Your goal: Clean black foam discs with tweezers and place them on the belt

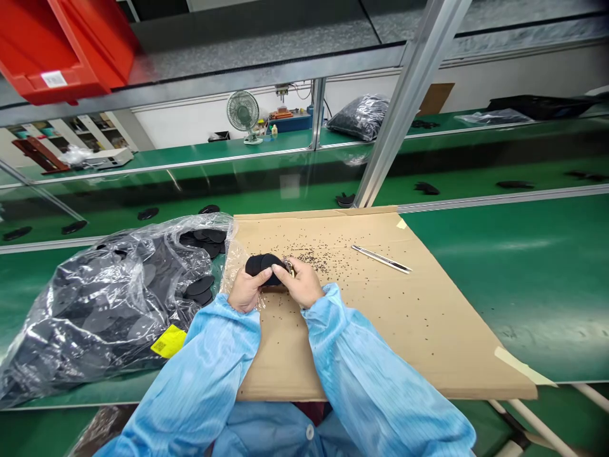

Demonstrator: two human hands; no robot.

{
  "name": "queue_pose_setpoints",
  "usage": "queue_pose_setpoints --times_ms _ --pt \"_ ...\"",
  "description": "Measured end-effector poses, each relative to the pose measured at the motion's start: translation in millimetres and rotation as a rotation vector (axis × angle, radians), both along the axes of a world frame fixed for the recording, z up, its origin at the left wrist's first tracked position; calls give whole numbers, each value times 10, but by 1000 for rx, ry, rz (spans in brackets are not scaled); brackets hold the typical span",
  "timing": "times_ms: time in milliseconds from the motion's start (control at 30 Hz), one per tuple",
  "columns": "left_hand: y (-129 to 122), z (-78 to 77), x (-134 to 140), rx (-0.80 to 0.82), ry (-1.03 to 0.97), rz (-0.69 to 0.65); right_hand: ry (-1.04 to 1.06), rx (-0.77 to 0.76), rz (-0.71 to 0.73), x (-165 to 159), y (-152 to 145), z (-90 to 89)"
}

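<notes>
Both hands meet over the cardboard sheet, around a few overlapping black oval pads [266,261]. My left hand [245,291] grips them from the left with its thumb across the near face. My right hand [304,284] is closed at their right end, its thumb tip on the pads. A small shiny, brass-coloured thing [290,266] shows at the right fingers; its kind is unclear. Small black bits [314,257] are scattered over the cardboard [380,343]. To the right of the hands lies a slim tweezers-like tool [381,259].
On the left, a large clear plastic bag [118,304] full of black pads lies open towards the cardboard. Beyond runs a green conveyor [266,184] carrying spaced black pads. A slanted metal post [404,108] and a red bin [71,51] stand above the bench.
</notes>
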State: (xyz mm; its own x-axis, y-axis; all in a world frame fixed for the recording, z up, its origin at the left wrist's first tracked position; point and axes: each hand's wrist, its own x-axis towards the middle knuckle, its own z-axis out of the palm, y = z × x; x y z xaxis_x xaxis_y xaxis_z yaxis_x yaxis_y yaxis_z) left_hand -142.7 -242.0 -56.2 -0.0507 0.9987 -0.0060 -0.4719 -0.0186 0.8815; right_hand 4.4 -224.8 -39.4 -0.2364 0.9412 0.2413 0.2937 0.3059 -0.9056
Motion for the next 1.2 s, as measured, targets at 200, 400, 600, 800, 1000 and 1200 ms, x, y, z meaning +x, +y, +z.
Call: queue_pose_setpoints --times_ms 200,400,600,800,1000,1200 --pt "-7 29 7 13 43 -33 6 -27 -2 -15 8 -35" --pt "-17 58 11 56 61 -51 38 -48 16 -22 19 -58" --pt "11 38 3 112 106 -118 126 -97 33 -12 52 -76" --pt "3 38 21 95 87 -96 102 -90 0 -24 47 -73" --pt "34 7 -44 -123 -146 -103 83 96 -8 -73 -39 -67" --pt "49 6 -101 -285 -288 -155 72 360 73 -64 -60 -79"
